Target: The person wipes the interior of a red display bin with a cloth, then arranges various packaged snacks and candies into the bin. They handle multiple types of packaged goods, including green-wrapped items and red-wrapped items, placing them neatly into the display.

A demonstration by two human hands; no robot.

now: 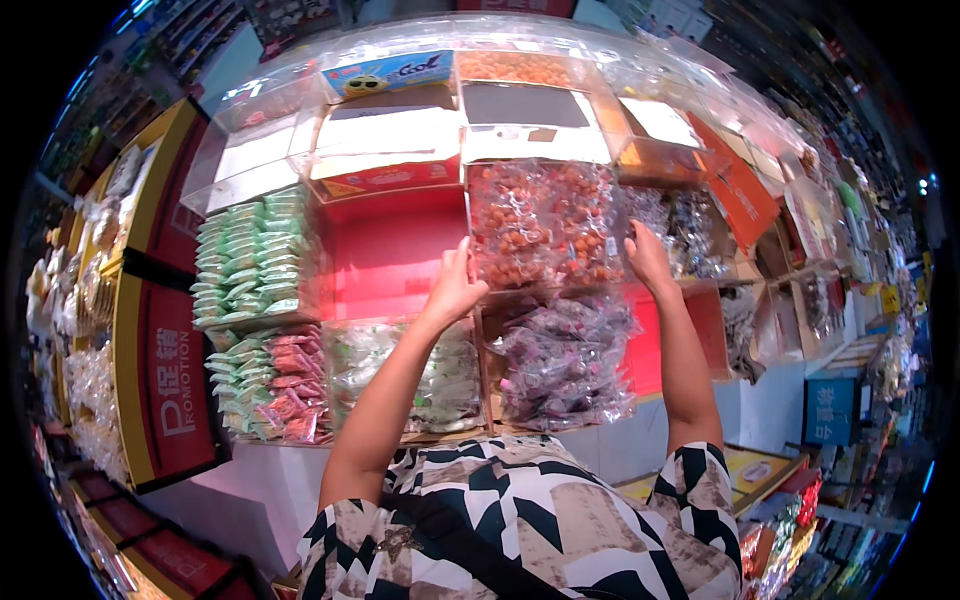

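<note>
Up in the middle of the frame, both hands are raised to a clear bag of orange-red sweets (540, 222), which is held upright against the sloping shelf display (395, 255). The left hand (455, 285) clasps the bag's lower left edge, its grip closed on the plastic with the thumb toward the front. The right hand (648, 258) presses the bag's right edge, fingers folded onto the film, so its grip is closed on the same bag. The bag sits squarely between the two hands, its long side running up and down the frame, and neither hand is clearly nearer; each has one side.

Just under the bag, at centre right, lies a bag of purple-wrapped sweets (562, 360), close to touching its lower edge. Left of that is a bag of pale green-and-white sweets (440, 375), partly hidden by the left forearm. Further left, stacks of green packets (250, 255) fill a compartment, with pink packets (290, 385) below them. A bare red compartment floor shows directly left of the held bag. Above it, open cardboard boxes (385, 150) sit under clear lids. At the right, a bag of dark wrapped sweets (690, 235) lies just beyond the right hand.
</note>
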